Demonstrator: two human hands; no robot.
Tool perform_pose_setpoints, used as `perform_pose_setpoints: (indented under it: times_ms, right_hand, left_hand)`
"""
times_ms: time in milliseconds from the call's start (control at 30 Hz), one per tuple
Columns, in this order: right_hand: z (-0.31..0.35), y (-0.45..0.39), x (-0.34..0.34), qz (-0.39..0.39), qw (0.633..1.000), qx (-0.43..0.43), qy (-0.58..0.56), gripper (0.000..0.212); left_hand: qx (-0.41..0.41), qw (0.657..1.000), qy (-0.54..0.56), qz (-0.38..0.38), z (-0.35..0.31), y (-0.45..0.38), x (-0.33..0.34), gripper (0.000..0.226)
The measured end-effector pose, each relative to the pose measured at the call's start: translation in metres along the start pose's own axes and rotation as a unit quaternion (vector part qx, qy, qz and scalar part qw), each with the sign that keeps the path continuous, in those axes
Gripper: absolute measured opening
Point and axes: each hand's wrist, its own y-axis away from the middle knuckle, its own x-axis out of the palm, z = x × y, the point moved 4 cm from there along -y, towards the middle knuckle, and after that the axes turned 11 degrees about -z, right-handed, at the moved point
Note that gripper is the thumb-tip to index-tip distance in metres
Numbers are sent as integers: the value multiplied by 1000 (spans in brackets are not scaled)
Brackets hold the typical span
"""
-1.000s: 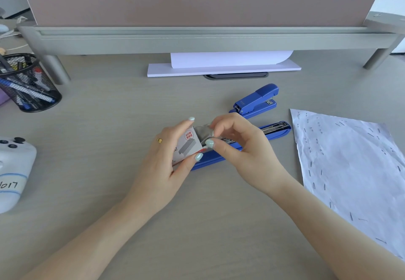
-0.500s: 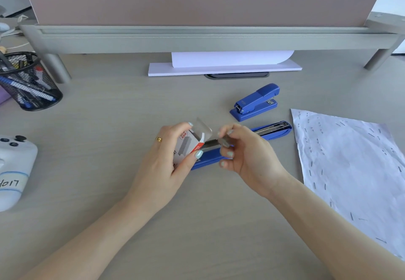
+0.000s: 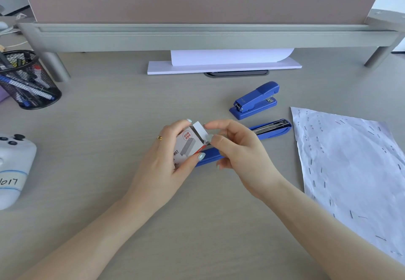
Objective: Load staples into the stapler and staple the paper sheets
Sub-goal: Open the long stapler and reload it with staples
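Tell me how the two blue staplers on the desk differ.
The far stapler is shut and compact; the near stapler lies swung open flat, its metal staple channel exposed. The far stapler is fully in view; the near stapler is partly hidden behind both hands. Both are blue and rest on the desk.

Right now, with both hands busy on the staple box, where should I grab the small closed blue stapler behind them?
Pinch the closed stapler across its long flat sides near mid-body, coming straight down from above. It sits upright on its base with nothing touching it, and its sloped top narrows toward the nose, so the middle probably offers the steadiest hold.
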Motion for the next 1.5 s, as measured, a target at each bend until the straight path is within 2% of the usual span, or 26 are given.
perform_pose_setpoints:
  times_ms: [200,333,500,667,733,833,900,1000,1100,1200,1333,1500]
  right_hand:
    - [-3,2,2,-32,999,17,15,19]
    - [-2,5,4,-46,999,-9,24,11]
    - [4,10,4,-55,996,-53,43,17]
    - [6,14,10,-20,993,-98,68,24]
    - [4,9,8,-15,995,-79,64,29]
    - [0,-3,-5,-39,999,-4,18,37]
    - [0,-9,-13,-48,998,33,-25,40]
    - [0,-17,-20,-65,997,31,-31,34]
    - [-1,-21,-26,-87,992,-37,80,24]
    - [0,-18,-26,-92,977,-99,163,21]
    - [-2,-18,-26,-90,970,-116,193,20]
    - [-2,-17,-20,-44,970,-130,203,18]
  left_hand:
    - [27,998,-49,-27,-5,1,-1,55]
    - [54,996,-71,-16,-4,-1,0,55]
    - [66,993,-100,-13,-2,0,-2,54]
    - [61,987,-147,-16,-3,-3,-2,42]
    - [55,984,-167,-25,0,-6,-5,39]
    - [-5,972,-230,-47,17,-15,-16,34]
    - [-14,948,-315,-35,34,-22,-21,32]
    - [-17,922,-387,-16,53,-26,-25,36]
    - [-13,917,-399,-13,58,-24,-22,36]
    - [-17,918,-396,-19,56,-24,-22,46]
    - [28,947,-314,-52,30,-23,-19,45]
    - [63,974,-217,-19,4,-12,4,47]
